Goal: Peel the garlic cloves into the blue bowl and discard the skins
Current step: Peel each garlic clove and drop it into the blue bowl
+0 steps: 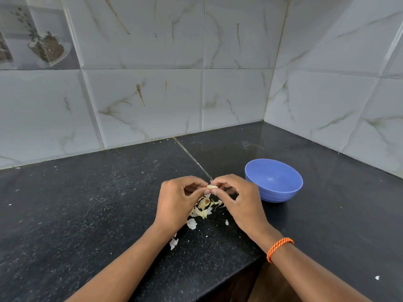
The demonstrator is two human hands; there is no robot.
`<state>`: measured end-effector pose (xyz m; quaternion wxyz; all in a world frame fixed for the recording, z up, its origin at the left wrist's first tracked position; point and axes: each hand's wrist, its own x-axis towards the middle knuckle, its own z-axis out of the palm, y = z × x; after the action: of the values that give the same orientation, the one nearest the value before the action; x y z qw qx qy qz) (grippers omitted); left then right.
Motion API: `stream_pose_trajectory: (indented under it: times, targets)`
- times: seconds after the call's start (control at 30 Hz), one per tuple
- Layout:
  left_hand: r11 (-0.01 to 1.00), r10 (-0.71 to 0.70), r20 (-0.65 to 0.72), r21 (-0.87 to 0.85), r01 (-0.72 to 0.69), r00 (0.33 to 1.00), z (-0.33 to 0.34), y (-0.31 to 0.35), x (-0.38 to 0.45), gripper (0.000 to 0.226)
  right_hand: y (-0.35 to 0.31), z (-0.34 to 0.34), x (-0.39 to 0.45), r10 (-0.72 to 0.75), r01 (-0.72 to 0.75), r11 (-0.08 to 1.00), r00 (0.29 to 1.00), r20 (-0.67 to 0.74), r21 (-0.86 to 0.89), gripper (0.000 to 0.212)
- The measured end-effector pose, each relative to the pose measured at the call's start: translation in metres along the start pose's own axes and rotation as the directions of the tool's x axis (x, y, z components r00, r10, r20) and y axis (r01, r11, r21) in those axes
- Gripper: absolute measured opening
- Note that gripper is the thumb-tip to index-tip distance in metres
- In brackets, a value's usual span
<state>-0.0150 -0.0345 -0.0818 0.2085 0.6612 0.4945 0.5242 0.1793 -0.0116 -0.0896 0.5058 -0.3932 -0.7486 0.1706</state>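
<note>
Pale garlic clove [212, 186] sits pinched between your left hand [178, 200] and right hand [237, 201], just left of the blue bowl [274, 180], above the loose skins [201, 209]. Hold it softly, pull off each thin bit, then drop it in

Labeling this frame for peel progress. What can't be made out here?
- Garlic clove, head view: mostly covered by the fingertips of the left hand and right hand; how much skin remains is unclear.
- Blue bowl: its near left side is hidden behind the right hand.
- Skins on the counter: part of the pile lies under the hands; pieces too small to count.
</note>
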Motion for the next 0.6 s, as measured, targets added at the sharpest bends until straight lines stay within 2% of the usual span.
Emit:
stream_pose_trajectory:
  times: [0.23, 0.43, 0.6]
  targets:
    - [0.999, -0.013, 0.009, -0.037, 0.013, 1.0, 0.0017, 0.0037, -0.0009, 0.023, -0.0049, 0.0007, -0.0029, 0.076, -0.075, 0.996, 0.997, -0.021, 0.04, 0.014]
    - [0.993, -0.047, 0.0, -0.112, 0.047, 0.999, 0.0009, 0.0031, -0.0025, 0.012, -0.0078, 0.0018, -0.0034, 0.102, -0.1, 0.992, 0.995, -0.021, 0.074, 0.013]
    - [0.995, -0.02, 0.002, -0.095, 0.021, 1.0, -0.0001, 0.0027, -0.0027, 0.006, -0.0063, 0.0024, -0.0057, 0.122, -0.123, 0.983, 0.992, 0.015, 0.134, 0.018]
